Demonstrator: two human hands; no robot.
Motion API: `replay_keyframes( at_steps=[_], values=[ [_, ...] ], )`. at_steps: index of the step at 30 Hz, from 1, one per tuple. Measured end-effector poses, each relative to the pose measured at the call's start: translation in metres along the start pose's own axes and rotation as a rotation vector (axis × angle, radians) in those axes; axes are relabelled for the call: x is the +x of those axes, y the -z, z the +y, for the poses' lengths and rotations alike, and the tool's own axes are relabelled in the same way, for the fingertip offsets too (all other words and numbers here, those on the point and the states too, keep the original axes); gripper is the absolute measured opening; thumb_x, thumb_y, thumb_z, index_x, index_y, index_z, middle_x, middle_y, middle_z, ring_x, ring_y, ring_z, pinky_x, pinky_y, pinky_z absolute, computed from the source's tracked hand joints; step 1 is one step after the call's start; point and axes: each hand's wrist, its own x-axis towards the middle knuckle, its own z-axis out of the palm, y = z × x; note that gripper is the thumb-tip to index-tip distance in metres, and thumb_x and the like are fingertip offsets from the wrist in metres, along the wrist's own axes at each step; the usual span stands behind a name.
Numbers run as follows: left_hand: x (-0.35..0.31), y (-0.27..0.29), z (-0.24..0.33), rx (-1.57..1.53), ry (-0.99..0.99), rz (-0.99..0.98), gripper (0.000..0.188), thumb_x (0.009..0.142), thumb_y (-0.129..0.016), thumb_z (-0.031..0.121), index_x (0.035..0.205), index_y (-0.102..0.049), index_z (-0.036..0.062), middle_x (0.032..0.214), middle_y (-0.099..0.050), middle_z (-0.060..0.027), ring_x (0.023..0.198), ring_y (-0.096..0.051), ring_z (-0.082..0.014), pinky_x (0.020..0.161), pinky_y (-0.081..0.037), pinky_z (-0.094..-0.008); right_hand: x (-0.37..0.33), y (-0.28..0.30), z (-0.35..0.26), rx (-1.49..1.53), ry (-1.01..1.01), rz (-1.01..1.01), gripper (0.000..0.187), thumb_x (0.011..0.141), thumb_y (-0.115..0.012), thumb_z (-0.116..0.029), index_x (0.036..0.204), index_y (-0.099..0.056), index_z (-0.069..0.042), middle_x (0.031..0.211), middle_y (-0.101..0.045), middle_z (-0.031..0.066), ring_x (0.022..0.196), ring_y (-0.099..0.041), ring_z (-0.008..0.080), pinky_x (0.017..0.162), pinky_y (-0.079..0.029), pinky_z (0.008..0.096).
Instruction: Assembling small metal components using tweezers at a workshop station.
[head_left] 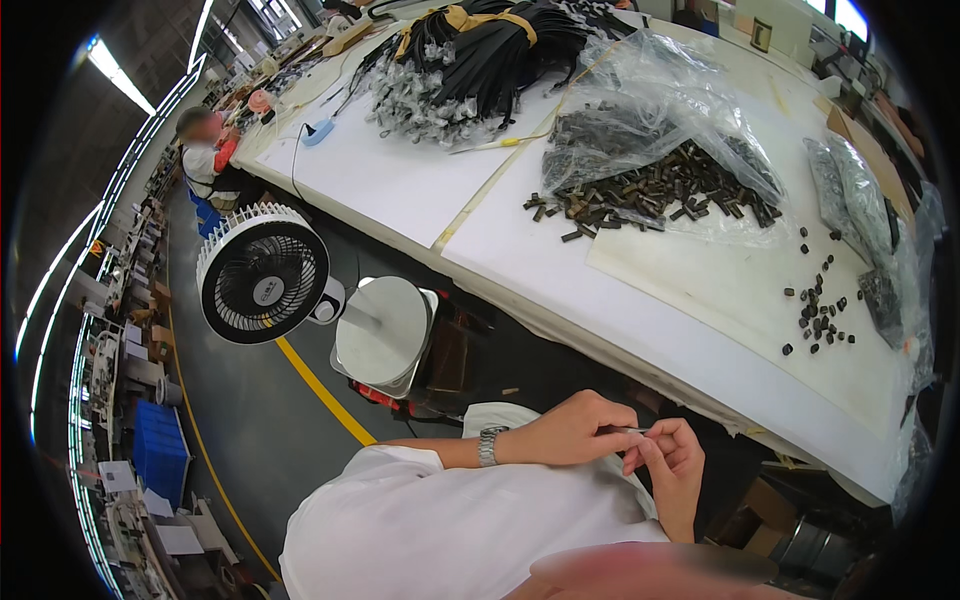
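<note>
Both my hands meet just off the near edge of the table (720, 320), and the small thin piece (637, 430) is there between them. The fingers of my left hand (580, 430) are bent in and pinching it; the fingers of my right hand (672, 462) are closed on its other side, thumb against forefinger. It's too small for me to tell what it is. I have a metal watch (488, 446) on my left wrist.

On the table, past its middle, short dark tubes (665, 190) spill from under a clear plastic bag (690, 85). At the table's far side lies a bundle of black straps (500, 60), and toward its right end small black pieces (822, 322) are scattered. A white fan (265, 283) stands off the table's left side, near a round white seat (385, 335).
</note>
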Motion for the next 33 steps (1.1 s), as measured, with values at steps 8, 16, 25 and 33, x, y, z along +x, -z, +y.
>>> replay_keyframes(
  at_steps=[8, 16, 25, 33],
  values=[
    [-0.001, -0.011, -0.014, 0.192, -0.066, 0.068, 0.016, 0.090, -0.069, 0.013, 0.079, -0.064, 0.0026, 0.065, -0.062, -0.0134, 0.055, -0.060, -0.0312, 0.052, -0.044, -0.0403, 0.002, 0.006, 0.014, -0.208, -0.045, 0.049, 0.008, 0.102, -0.061, 0.006, 0.106, -0.055, 0.001, 0.086, -0.071, 0.0123, 0.074, -0.069, 0.0153, 0.069, -0.058, 0.0280],
    [0.004, -0.016, -0.019, 0.363, -0.085, 0.059, 0.019, 0.087, -0.067, 0.015, 0.074, -0.058, 0.0037, 0.065, -0.062, -0.0141, 0.059, -0.063, -0.0344, 0.054, -0.047, -0.0437, 0.006, 0.007, 0.031, -0.141, -0.080, 0.091, 0.012, 0.100, -0.060, 0.010, 0.103, -0.054, 0.002, 0.087, -0.070, 0.0110, 0.074, -0.069, 0.0137, 0.071, -0.055, 0.0260],
    [-0.007, -0.019, -0.025, 0.368, -0.054, 0.061, 0.019, 0.087, -0.067, 0.016, 0.077, -0.058, 0.0028, 0.068, -0.064, -0.0150, 0.063, -0.065, -0.0354, 0.055, -0.049, -0.0440, 0.008, 0.004, 0.035, -0.172, -0.071, 0.083, 0.017, 0.099, -0.060, 0.012, 0.108, -0.052, 0.000, 0.086, -0.070, 0.0103, 0.074, -0.069, 0.0134, 0.070, -0.053, 0.0250],
    [-0.010, -0.023, -0.028, 0.392, 0.003, 0.041, 0.019, 0.078, -0.068, 0.018, 0.072, -0.068, -0.0003, 0.068, -0.067, -0.0202, 0.064, -0.069, -0.0403, 0.058, -0.053, -0.0487, 0.009, 0.011, 0.039, -0.423, -0.088, 0.030, 0.014, 0.097, -0.065, 0.010, 0.104, -0.056, 0.001, 0.083, -0.070, 0.0081, 0.073, -0.068, 0.0117, 0.069, -0.052, 0.0249]
  ],
)
